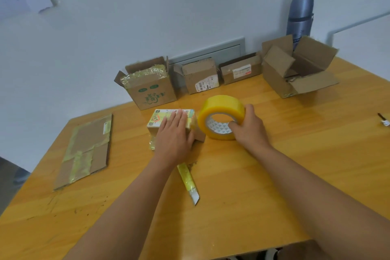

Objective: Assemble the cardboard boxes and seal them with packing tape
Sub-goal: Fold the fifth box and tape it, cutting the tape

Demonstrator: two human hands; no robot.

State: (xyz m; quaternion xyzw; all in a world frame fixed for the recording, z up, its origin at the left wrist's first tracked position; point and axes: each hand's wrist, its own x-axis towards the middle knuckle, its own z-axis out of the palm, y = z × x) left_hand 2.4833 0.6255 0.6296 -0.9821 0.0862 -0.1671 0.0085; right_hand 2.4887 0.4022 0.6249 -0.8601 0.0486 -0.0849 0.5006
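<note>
A small cardboard box (158, 120) with yellow tape and labels on top lies in the middle of the wooden table (263, 175). My left hand (174, 135) presses flat on its top, fingers straight. Right beside the box stands a large roll of yellow packing tape (219, 110) on its edge. My right hand (249, 126) grips the roll, fingers hooked into its core and thumb over the outer rim. A yellow utility knife (188, 182) lies on the table just in front of the box, partly under my left wrist.
Along the wall stand several open cardboard boxes: a printed one (150, 93), two small labelled ones (201, 80) (240, 72) and a bigger one with flaps out (295, 69). A flattened box (86, 150) lies at left. A grey flask (299, 17) stands behind.
</note>
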